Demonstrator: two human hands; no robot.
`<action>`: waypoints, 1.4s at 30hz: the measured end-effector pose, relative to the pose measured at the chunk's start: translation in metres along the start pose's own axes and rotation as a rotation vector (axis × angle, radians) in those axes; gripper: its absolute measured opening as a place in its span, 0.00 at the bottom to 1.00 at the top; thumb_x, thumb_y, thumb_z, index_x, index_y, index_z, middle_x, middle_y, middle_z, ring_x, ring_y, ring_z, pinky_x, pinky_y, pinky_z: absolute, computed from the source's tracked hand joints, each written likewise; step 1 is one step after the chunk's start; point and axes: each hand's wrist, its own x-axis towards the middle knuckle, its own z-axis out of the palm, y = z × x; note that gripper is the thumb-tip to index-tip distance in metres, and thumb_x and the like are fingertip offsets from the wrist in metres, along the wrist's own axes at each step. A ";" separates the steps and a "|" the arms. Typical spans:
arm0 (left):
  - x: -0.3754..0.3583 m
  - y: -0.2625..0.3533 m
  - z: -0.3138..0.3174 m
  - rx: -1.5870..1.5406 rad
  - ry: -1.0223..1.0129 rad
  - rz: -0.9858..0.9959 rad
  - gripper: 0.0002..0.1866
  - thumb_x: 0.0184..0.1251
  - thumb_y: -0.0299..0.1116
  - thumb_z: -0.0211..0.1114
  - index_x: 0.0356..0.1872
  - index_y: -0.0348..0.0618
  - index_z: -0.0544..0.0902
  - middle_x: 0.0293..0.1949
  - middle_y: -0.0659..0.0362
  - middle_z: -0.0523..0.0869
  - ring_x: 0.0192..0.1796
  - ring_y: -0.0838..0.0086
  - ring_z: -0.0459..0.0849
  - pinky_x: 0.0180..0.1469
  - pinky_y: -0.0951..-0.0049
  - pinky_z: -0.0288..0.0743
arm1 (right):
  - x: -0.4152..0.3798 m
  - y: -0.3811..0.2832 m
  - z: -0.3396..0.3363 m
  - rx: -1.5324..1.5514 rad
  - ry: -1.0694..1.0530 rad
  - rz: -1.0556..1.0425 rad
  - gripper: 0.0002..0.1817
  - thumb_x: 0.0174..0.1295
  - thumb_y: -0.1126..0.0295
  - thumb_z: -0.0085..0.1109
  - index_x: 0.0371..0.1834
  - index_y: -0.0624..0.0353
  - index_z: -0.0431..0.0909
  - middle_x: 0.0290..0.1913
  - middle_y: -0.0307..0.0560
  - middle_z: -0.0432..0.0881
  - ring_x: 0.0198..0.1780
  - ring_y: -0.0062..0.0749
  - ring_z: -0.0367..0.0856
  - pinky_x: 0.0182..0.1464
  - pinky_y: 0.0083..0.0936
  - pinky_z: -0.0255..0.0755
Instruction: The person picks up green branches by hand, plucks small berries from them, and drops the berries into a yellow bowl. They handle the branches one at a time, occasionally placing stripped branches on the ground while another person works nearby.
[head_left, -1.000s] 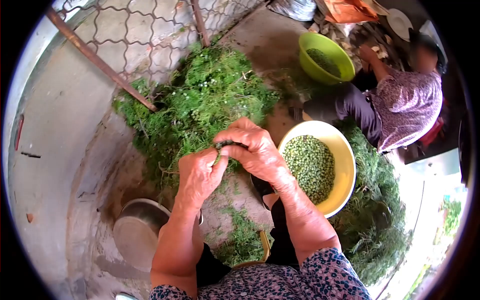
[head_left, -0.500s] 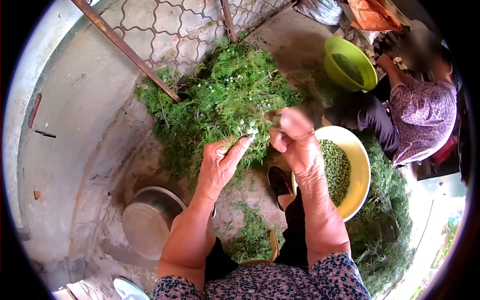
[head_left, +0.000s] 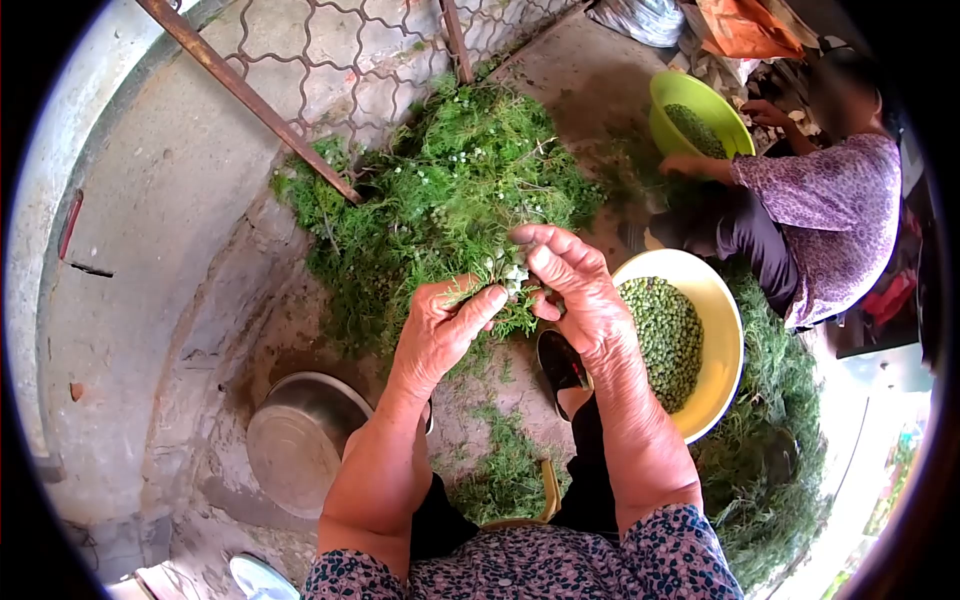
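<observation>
My left hand (head_left: 447, 322) is closed, with a conifer sprig (head_left: 497, 292) pinched between thumb and fingers. Pale green seed cones (head_left: 514, 275) cluster at the sprig's tip. Just right of them is my right hand (head_left: 572, 285), its thumb and forefinger parted around the cones. Behind both hands rises a big heap of cut green branches (head_left: 440, 190) dotted with similar cones. A yellow basin (head_left: 722, 345) stands by my right forearm, and loose green cones (head_left: 660, 335) fill its bottom.
An upturned metal pot (head_left: 300, 440) lies to my left. At right, another person (head_left: 825, 205) sits beside a lime-green basin (head_left: 735, 130) of cones. More greenery (head_left: 765, 430) spreads behind the yellow basin. A rusty bar (head_left: 250, 100) and wire mesh edge the heap.
My right hand has moved left and down to the cones on the sprig. My left hand is almost still. The other person has extended an arm toward the lime-green basin.
</observation>
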 end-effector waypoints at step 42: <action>0.009 -0.009 0.005 -0.510 0.277 -0.211 0.03 0.55 0.30 0.68 0.29 0.45 0.83 0.22 0.66 0.80 0.18 0.88 0.70 0.15 0.87 0.57 | 0.002 0.017 0.009 0.017 0.059 0.053 0.11 0.53 0.72 0.65 0.40 0.54 0.77 0.30 0.31 0.76 0.25 0.13 0.69 0.20 0.10 0.58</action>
